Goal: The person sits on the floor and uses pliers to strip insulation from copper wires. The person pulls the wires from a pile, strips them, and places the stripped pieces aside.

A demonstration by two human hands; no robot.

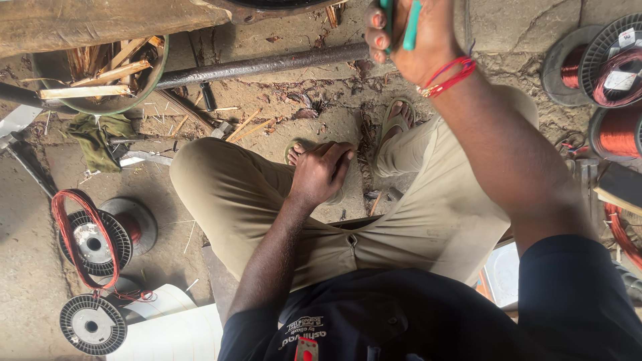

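My right hand (pixel 418 40) is raised at the top of the view, fingers closed around a tool with teal-green handles (pixel 408 27); the tool's working end is out of frame. A red thread band circles that wrist. My left hand (pixel 321 170) hangs low between my knees, fingers loosely curled and apart, holding nothing, just above my left foot in a sandal. I sit with both knees bent in khaki trousers. A dark metal pipe (pixel 261 65) lies across the ground beyond my knees.
Spools of copper wire (pixel 618 130) stand at the right edge. At the left are black reels with red wire (pixel 90 237), a second reel (pixel 92 324) and a white roll (pixel 174 327). A green basin of wood strips (pixel 100 73) sits upper left, a green cloth (pixel 100 137) below it.
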